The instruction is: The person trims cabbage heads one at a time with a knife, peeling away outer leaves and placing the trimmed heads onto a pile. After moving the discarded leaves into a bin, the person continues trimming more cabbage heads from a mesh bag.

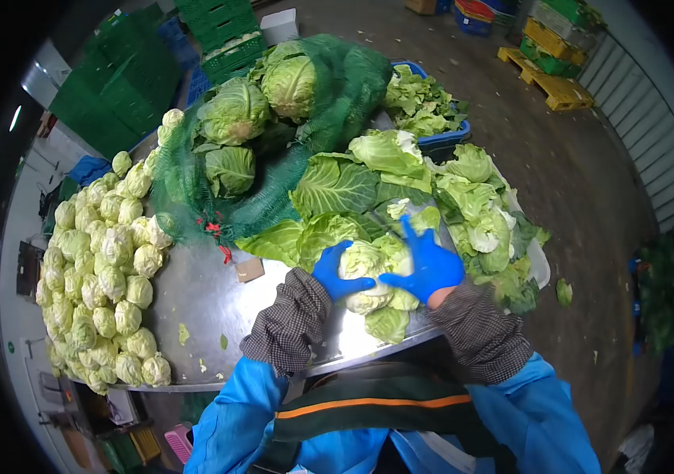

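A pale green cabbage (363, 267) rests near the front edge of the metal table, with loose outer leaves around and under it. My left hand (340, 272), in a blue glove, curls round its left side, thumb across the front. My right hand (430, 263), also blue-gloved, is at the cabbage's right side with fingers spread and the thumb reaching toward the head. One finger points up over the leaves, slightly blurred. Large dark green leaves (335, 188) lie just behind. One small cut leaf (388, 324) sits below the cabbage.
A heap of trimmed cabbages (104, 272) covers the table's left side. A green net bag (274, 201) holds several untrimmed cabbages at the back. Discarded leaves fill a blue crate (424, 103) and a white container (541, 267) at right. A brown cardboard piece (249, 269) lies on the metal tabletop (203, 308).
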Demonstrator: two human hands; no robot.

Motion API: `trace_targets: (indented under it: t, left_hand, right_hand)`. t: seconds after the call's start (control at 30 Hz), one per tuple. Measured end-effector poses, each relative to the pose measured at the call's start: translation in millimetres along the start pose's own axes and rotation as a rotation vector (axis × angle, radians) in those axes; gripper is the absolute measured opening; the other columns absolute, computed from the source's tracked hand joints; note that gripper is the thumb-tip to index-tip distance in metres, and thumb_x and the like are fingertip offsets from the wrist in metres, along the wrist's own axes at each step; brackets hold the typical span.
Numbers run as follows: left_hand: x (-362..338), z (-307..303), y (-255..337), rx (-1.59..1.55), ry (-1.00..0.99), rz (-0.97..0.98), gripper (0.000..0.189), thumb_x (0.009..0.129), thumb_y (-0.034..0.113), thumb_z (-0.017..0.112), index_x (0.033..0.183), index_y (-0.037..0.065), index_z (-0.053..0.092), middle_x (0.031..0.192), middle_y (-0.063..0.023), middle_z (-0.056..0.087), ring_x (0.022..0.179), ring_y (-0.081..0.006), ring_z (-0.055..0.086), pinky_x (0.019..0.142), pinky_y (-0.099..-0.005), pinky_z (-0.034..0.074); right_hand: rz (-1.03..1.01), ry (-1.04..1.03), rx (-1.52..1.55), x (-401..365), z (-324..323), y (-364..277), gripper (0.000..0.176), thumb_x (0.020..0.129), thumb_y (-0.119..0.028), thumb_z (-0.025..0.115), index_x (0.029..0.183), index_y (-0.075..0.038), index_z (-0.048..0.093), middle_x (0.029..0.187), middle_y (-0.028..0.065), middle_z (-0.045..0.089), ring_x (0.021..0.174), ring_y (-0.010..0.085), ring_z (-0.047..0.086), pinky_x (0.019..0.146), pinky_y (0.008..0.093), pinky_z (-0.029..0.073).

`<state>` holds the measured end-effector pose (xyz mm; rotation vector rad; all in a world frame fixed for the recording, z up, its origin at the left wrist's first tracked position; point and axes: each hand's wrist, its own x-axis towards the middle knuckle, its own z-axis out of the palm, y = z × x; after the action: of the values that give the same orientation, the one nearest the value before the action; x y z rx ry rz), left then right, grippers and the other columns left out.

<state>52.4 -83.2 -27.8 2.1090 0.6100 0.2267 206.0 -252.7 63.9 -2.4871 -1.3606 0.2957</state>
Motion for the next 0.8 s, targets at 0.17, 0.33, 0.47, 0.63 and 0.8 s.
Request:
trace_targets:
  t: [0.17,0.33,0.47,0.63,0.8]
  left_hand:
    - [7.3,2.5,9.9,-0.092,-0.181,0.067,0.105,0.058,0.042,0.087,0.138,0.001,0.034,0.139,-0.0249,0.037,0.13,-0.0331,0.038,0.106,-0.041,0.033]
    - [2.5,13.2,7.1,-0.203,-0.201,0.199,0.112,0.054,0.035,0.09,0.142,0.003,0.026,0.142,-0.0222,0.034,0.133,-0.0301,0.034,0.109,-0.0406,0.028]
    - [-5.1,14.1,4.4,0.045,-0.21,0.324,0.119,0.052,0.037,0.09,0.142,-0.001,0.022,0.142,-0.0257,0.033,0.133,-0.0315,0.034,0.109,-0.0407,0.028]
    - [-15.7,13.6,4.0,-0.499,-0.204,0.166,0.129,0.051,0.04,0.09,0.144,-0.005,0.013,0.142,-0.0266,0.031,0.135,-0.0336,0.031,0.11,-0.0388,0.026]
    - [-25.4,9.6,5.8,-0.131,-0.143,0.232,0.129,0.049,0.041,0.09,0.143,-0.007,0.015,0.143,-0.0274,0.03,0.135,-0.036,0.03,0.111,-0.0392,0.025]
  right_hand:
    - [-0.25,-0.048,-0.056,23.8,7.6,-25.0,0.067,0.074,-0.057,0.064,0.123,-0.013,0.049,0.097,0.0159,0.056,0.08,0.0315,0.065,0.064,0.0424,0.052]
    - [-0.231,0.025,-0.03,47.1,11.2,-11.3,0.05,0.082,-0.048,0.059,0.117,-0.012,0.054,0.098,0.0119,0.061,0.086,0.0295,0.063,0.07,0.0398,0.051]
    - [-0.201,0.009,0.1,39.2,27.3,-12.0,0.074,0.075,-0.059,0.062,0.132,-0.015,0.044,0.107,0.0159,0.058,0.087,0.0332,0.063,0.072,0.0415,0.051]
    - [-0.272,-0.182,0.022,7.9,6.3,-34.5,0.072,0.075,-0.047,0.067,0.137,-0.02,0.04,0.104,0.0152,0.055,0.081,0.0342,0.063,0.07,0.0426,0.052]
    - [-0.166,0.082,0.177,59.8,47.1,11.1,0.028,0.084,-0.024,0.062,0.107,-0.01,0.06,0.092,0.0154,0.064,0.084,0.0307,0.064,0.072,0.0388,0.051]
